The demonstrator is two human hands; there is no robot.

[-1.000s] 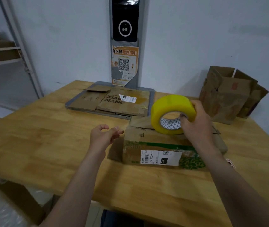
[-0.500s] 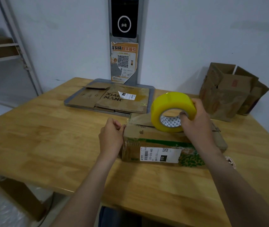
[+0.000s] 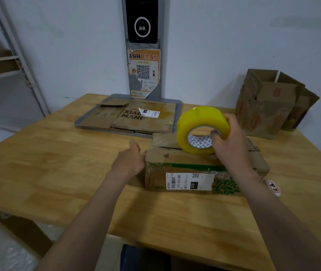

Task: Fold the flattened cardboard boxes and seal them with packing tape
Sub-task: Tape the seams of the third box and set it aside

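Cardboard box [image 3: 194, 169] sits at centre frame on the wooden table [image 3: 48, 163]. Left hand [image 3: 130, 161] lies against its left end; the fingers are hidden, so a press or a grip cannot be told. Right hand [image 3: 232, 141] grips the yellow tape roll [image 3: 200, 122], one digit in the core, with the roll upright on the box top. Flattened boxes [image 3: 136, 118] lie on a grey tray [image 3: 178, 110], upper centre.

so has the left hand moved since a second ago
Yes. The left hand moved right, toward the box: a second ago it hovered clear of the box's left end, now it rests against that end.
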